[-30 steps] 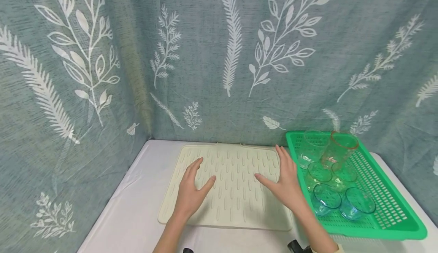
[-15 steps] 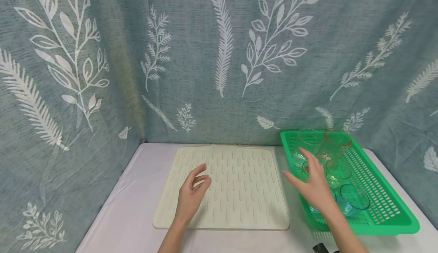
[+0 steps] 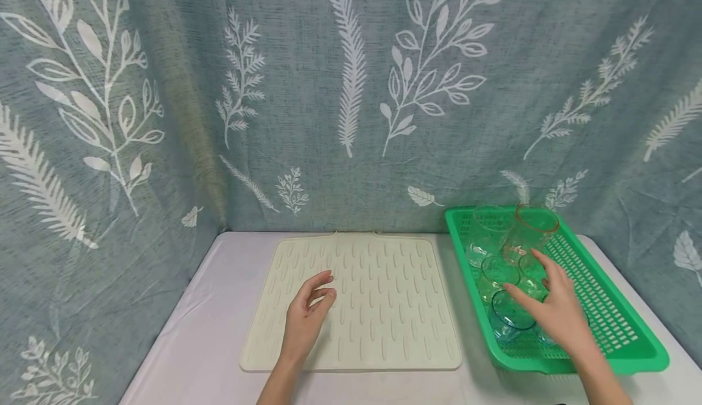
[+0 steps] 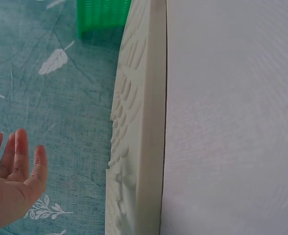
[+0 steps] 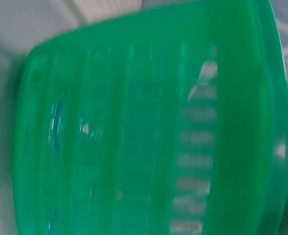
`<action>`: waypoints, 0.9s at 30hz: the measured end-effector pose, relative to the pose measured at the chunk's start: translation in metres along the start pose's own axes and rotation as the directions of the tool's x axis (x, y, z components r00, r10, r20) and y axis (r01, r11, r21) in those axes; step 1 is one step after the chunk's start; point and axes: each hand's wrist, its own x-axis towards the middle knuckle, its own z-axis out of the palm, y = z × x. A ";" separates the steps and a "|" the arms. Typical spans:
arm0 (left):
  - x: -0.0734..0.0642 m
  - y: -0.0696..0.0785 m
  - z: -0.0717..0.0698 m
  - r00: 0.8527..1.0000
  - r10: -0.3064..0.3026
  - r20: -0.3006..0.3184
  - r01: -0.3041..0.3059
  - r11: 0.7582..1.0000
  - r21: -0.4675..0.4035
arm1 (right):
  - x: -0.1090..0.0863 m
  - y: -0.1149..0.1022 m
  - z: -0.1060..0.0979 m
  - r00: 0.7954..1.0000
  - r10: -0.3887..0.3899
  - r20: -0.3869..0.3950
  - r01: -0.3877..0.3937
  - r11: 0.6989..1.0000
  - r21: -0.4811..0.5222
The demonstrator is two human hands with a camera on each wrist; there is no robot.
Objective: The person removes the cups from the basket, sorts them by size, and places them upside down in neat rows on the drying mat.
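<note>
My left hand [image 3: 309,318] hovers over a cream ribbed mat [image 3: 384,307] with loosely curved fingers and nothing in them. In the left wrist view those fingers [image 4: 20,154] show beside the mat's edge [image 4: 154,127]. Over the green basket [image 3: 638,344] reaches my right hand [image 3: 565,316], thumb and fingers spread apart. It overlaps a short blue glass in the head view and hides most of it. Another blue glass [image 3: 506,323] stands left of the thumb. Behind them are two short yellow-green glasses [image 3: 493,274], a tall clear glass [image 3: 482,237] and a tall orange-rimmed glass [image 3: 529,231].
The mat and basket lie on a white-covered table [image 3: 219,307]. A grey-green leaf-print curtain [image 3: 307,119] hangs behind and at both sides. In the right wrist view the basket's slotted wall [image 5: 114,127] fills most of the picture.
My right hand has moved right, from beside the basket to over its glasses. My left hand has stayed over the mat, its fingers curving in more. The head view has shifted slightly.
</note>
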 end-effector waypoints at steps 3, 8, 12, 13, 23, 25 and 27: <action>0.000 -0.001 0.000 1.000 0.007 0.008 -0.007 1.000 -0.009 | 0.000 0.013 -0.010 1.000 -0.014 -0.021 0.013 0.999 -0.041; -0.002 -0.001 0.001 1.000 -0.007 0.009 0.007 1.000 -0.003 | -0.002 0.037 -0.024 1.000 -0.019 -0.003 0.019 0.995 -0.097; -0.002 -0.002 0.001 1.000 -0.027 0.011 0.027 1.000 0.007 | -0.004 0.053 -0.029 0.998 -0.012 0.053 0.020 0.989 -0.149; -0.002 -0.002 0.001 0.999 -0.033 0.010 0.033 0.999 0.008 | -0.004 0.055 -0.030 0.997 -0.009 0.073 0.021 0.987 -0.162; -0.005 -0.003 -0.001 0.998 -0.060 0.013 0.060 0.998 0.006 | 0.000 0.072 -0.036 0.974 0.059 0.220 0.004 0.961 -0.276; -0.005 -0.003 -0.002 0.997 -0.072 0.015 0.072 0.997 0.006 | 0.000 0.076 -0.036 0.967 0.081 0.243 -0.006 0.956 -0.293; -0.005 -0.003 -0.002 0.996 -0.081 0.021 0.081 0.997 0.003 | 0.001 0.079 -0.036 0.958 0.107 0.266 -0.020 0.951 -0.310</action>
